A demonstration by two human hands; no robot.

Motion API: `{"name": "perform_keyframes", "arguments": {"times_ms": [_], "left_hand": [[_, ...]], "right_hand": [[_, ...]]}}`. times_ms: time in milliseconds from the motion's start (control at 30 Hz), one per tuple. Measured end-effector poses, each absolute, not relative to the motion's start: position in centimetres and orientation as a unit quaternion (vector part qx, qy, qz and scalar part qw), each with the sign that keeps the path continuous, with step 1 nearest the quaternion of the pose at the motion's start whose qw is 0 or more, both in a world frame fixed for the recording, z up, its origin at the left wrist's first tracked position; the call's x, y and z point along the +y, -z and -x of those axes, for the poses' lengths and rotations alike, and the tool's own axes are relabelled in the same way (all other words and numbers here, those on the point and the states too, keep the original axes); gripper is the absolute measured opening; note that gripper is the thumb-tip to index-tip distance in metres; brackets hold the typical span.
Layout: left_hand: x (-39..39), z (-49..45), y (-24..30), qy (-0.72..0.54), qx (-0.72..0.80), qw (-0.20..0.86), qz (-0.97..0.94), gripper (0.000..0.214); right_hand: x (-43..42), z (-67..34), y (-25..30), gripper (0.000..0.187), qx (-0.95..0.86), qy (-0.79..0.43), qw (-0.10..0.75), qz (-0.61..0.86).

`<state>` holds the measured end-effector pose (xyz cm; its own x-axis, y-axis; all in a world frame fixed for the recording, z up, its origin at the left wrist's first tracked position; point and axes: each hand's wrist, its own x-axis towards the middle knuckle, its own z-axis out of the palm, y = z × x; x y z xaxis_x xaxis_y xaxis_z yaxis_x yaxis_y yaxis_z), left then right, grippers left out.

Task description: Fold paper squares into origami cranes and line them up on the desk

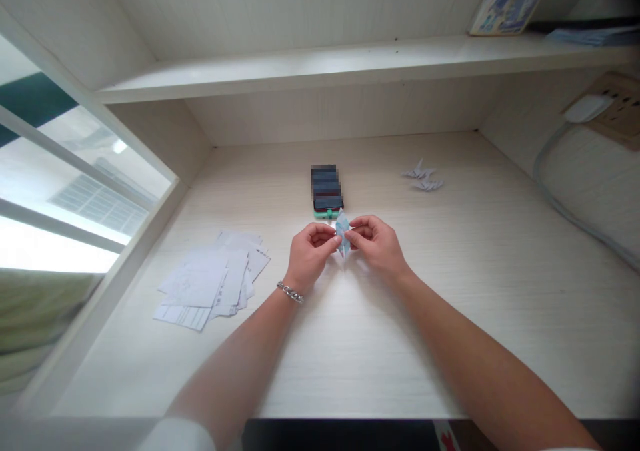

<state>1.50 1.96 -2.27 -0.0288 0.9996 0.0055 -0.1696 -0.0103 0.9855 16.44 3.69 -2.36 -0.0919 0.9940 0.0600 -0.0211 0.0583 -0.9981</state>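
Observation:
A small piece of folded paper (343,232), light blue and white with pointed ends, is held upright between my two hands above the desk. My left hand (311,254), with a chain bracelet (290,292) at the wrist, pinches its left side between thumb and fingers. From the other side, my right hand (379,244) grips the right edge in the same way. Fingertips cover parts of the paper, so its full shape is partly hidden. Just beyond it lies a phone (327,191) with a green edge.
Loose white paper sheets (200,277) lie in a pile at the left. Folded paper figures (424,177) rest at the back right. A shelf (320,71) spans above the desk (345,357). At the right, a grey cable (547,191) runs from a plug in a socket panel (617,107).

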Motion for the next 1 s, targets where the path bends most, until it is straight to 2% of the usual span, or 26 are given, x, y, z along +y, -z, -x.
{"name": "perform_keyframes", "arguments": {"times_ms": [167,533,1000], "left_hand": [[2.06,-1.46,2.51,-0.544,0.461,0.536,-0.452,0.025],[2.16,-1.33,2.55,-0.540,0.459,0.545,-0.448,0.021],[2.16,-1.21,2.29,-0.520,0.451,0.558,-0.463,0.020]], "right_hand": [[3.70,-16.40,2.37,0.023,-0.534,-0.512,0.497,0.454],[3.86,-16.60,2.52,0.030,-0.477,-0.609,0.471,0.425],[3.83,-17.04,2.22,0.022,-0.503,-0.626,0.425,0.418]]}}
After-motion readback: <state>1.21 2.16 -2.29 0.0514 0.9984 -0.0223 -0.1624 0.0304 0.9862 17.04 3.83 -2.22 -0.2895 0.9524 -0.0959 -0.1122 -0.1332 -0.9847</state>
